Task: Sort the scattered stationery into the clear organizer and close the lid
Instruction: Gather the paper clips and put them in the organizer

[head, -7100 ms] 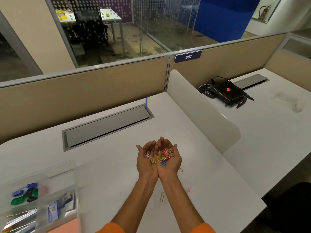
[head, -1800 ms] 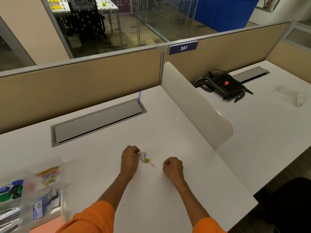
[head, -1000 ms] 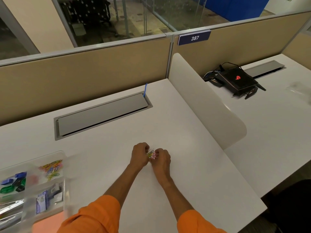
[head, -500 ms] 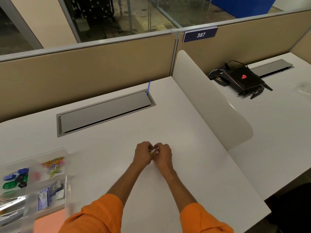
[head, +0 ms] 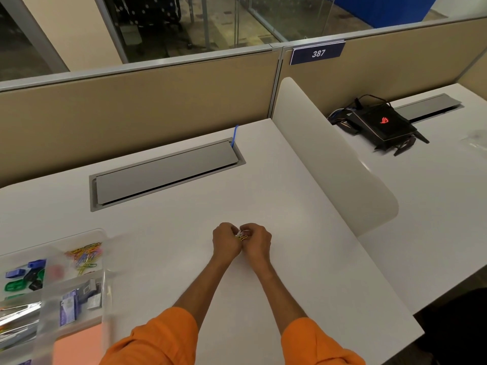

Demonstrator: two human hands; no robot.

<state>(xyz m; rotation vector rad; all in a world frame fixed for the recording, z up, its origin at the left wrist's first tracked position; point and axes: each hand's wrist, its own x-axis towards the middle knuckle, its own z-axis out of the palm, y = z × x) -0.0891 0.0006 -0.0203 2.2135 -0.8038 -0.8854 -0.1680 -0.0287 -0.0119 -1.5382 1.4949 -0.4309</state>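
Here, at far left, the clear organizer [head: 79,234] sits on the tabletop [head: 290,219], with coloured paper clips [head: 84,256] heaped in its far right compartment. Mid-tabletop, the left hand [head: 226,243] and right hand [head: 257,245] are curled knuckle to knuckle, together pinching a small bunch of paper clips [head: 240,235]. Farther right lies a black device [head: 382,125].

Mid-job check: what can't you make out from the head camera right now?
Head view only:
1. paper clips: mostly covered by the curled fingers of the left hand and right hand; their count is hidden.
2. clear organizer: cut off by the left and bottom edges; its full layout is unseen.
3. blue packets inside it: blurred, print unreadable.
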